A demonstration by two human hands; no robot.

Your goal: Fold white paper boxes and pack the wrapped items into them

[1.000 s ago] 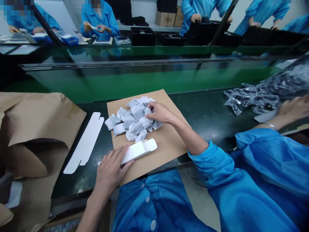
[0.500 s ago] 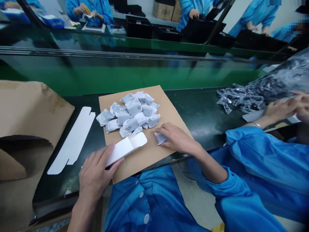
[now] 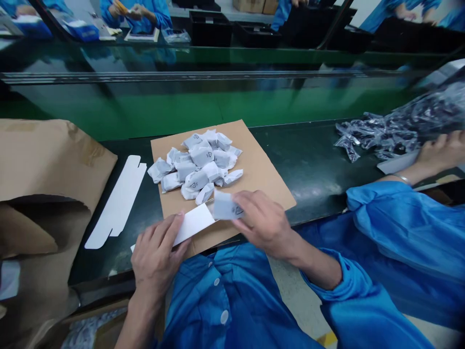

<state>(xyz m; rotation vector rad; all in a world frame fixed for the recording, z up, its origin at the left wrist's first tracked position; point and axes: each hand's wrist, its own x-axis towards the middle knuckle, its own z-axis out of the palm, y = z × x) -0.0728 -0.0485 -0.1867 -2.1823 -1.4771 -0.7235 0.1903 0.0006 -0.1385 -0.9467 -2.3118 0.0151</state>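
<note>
Dark bench [image 3: 312, 165] by green conveyor [image 3: 218, 104]; left hand [image 3: 156, 257] closed on white carton [image 3: 194, 222], right hand [image 3: 263, 223] on packet [image 3: 224, 207].

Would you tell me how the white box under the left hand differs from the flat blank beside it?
The white box is held by the left hand; the flat blank lies untouched. The box rests on the cardboard sheet, the blank on the table. The box looks folded up, its end by the packet in the right hand; the blank is spread flat, flaps showing. Both are white and long.
</note>
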